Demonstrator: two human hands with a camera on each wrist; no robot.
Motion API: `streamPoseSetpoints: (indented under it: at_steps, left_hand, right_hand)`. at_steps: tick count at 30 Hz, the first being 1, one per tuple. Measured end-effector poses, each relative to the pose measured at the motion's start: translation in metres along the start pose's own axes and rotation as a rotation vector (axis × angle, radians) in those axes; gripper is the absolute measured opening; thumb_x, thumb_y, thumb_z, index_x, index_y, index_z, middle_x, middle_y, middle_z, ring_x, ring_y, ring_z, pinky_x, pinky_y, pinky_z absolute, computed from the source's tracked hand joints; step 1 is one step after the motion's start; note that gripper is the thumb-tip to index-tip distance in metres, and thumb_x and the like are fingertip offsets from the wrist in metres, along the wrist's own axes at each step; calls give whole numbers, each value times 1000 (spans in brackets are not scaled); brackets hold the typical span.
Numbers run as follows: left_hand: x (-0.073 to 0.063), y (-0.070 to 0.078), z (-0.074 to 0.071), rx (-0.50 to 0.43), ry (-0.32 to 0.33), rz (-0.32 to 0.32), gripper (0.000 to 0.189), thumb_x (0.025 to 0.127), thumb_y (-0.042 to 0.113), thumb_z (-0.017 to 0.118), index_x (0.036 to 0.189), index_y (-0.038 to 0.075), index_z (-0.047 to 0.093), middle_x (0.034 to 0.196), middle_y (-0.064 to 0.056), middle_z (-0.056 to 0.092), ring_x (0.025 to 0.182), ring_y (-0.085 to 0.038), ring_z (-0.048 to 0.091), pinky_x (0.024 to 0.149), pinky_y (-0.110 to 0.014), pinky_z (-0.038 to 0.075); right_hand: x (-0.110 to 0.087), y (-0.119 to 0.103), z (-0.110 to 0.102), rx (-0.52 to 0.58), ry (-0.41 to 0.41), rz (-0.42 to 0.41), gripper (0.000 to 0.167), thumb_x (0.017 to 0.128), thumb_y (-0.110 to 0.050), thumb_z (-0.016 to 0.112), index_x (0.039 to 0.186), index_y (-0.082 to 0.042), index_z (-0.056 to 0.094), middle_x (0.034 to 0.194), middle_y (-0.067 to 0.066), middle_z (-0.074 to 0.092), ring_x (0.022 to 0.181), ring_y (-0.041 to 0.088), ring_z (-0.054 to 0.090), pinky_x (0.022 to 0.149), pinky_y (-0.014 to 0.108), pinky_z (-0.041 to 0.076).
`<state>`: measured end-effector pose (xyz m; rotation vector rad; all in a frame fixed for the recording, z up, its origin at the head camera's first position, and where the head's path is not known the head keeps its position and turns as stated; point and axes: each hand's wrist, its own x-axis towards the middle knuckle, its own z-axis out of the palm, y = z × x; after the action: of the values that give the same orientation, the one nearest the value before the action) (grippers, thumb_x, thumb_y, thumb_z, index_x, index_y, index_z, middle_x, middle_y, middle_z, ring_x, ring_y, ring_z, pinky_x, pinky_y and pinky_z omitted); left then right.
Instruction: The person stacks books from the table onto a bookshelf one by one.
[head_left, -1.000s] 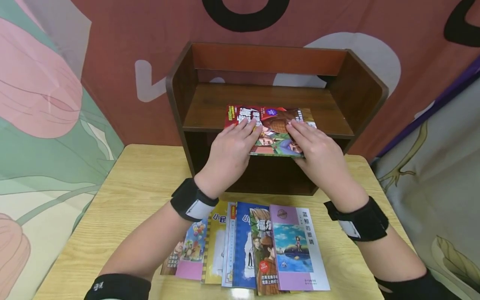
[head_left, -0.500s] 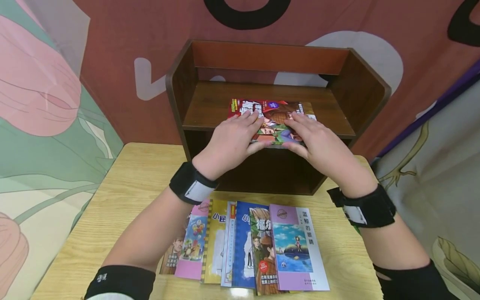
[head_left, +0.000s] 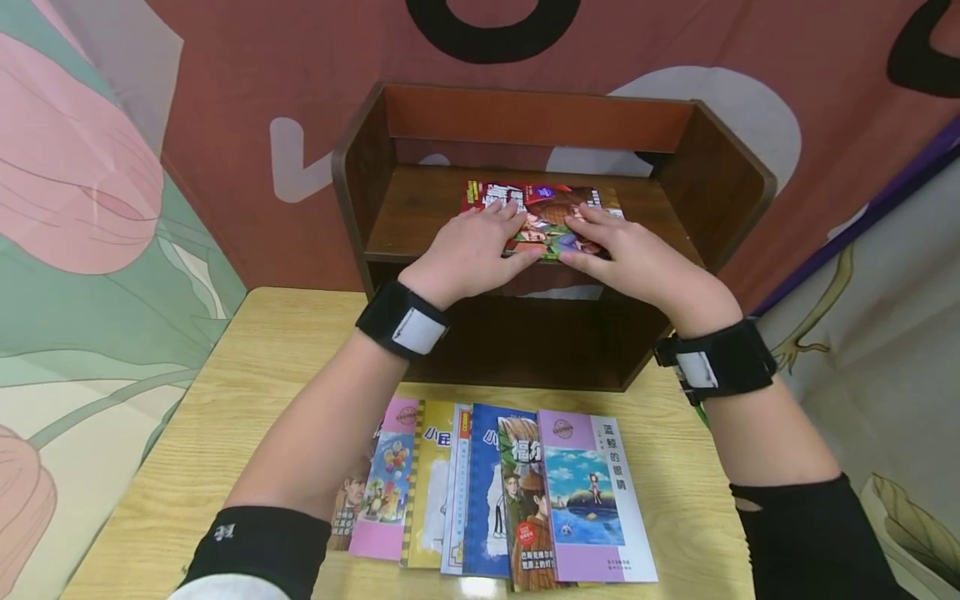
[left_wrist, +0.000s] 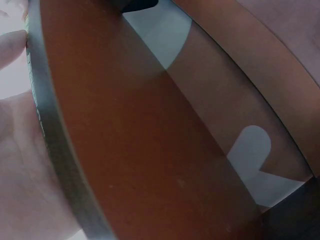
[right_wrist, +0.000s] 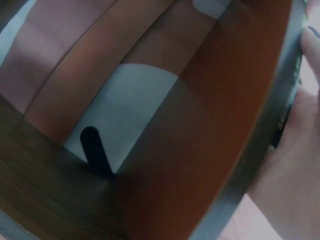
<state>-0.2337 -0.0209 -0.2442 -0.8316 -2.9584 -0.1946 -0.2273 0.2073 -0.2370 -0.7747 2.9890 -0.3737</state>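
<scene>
A comic-style book [head_left: 553, 218] with a red and green illustrated cover lies on the upper board of the dark brown bookshelf [head_left: 416, 200], near its front edge. My left hand [head_left: 480, 250] rests flat on the book's left part, fingers extended over the cover and thumb at the near edge. Likewise, my right hand [head_left: 633, 258] lies over the right part, its thumb tip close to the left one. Both wrist views look up from below the board; the left palm [left_wrist: 30, 165] and right palm [right_wrist: 295, 160] show beyond its front edge, the book mostly hidden.
Several overlapping books are fanned out on the wooden table [head_left: 225, 400] in front of the shelf, including a blue book [head_left: 487, 500], a yellow book [head_left: 435, 500] and a lilac-and-white book [head_left: 588, 483]. The bookshelf's side panel [head_left: 720, 175] rises at the right. A printed curtain hangs behind.
Both hands have moved forward with the book, sliding it deeper onto the upper board. My thumbs have come from under the book to its near edge. The table books stay put.
</scene>
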Motion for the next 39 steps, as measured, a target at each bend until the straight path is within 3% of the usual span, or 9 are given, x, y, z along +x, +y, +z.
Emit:
streamPoseSetpoints:
  at_steps: [9,20,31,39]
  left_hand:
    - [13,-3,0,-28,-61,-37,71,96,60,27,151,15,23,158,-5,16,147,-20,11,119,-43,12]
    - [16,-3,3,-8,-37,-44,63,100,52,22,151,15,22,158,-4,15,147,-19,11,119,-42,11]
    - [10,-3,15,77,93,-42,65,99,55,19,151,16,23,158,-2,17,146,-19,12,118,-47,14]
    - [5,-2,23,111,259,-23,67,98,58,22,151,17,24,157,-3,23,145,-19,19,116,-45,23]
  right_hand:
    - [15,8,-3,23,4,-14,71,93,-52,49,147,-9,33,156,15,21,142,38,21,112,55,25]
    - [16,12,1,33,38,-3,72,93,-56,45,149,-13,30,158,13,18,144,39,16,113,58,20]
    - [13,14,11,9,91,-17,73,93,-60,39,150,-15,28,158,11,17,145,36,13,113,59,17]
    - [9,16,17,-32,204,-23,70,94,-58,39,150,-18,29,158,6,19,146,28,13,116,55,15]
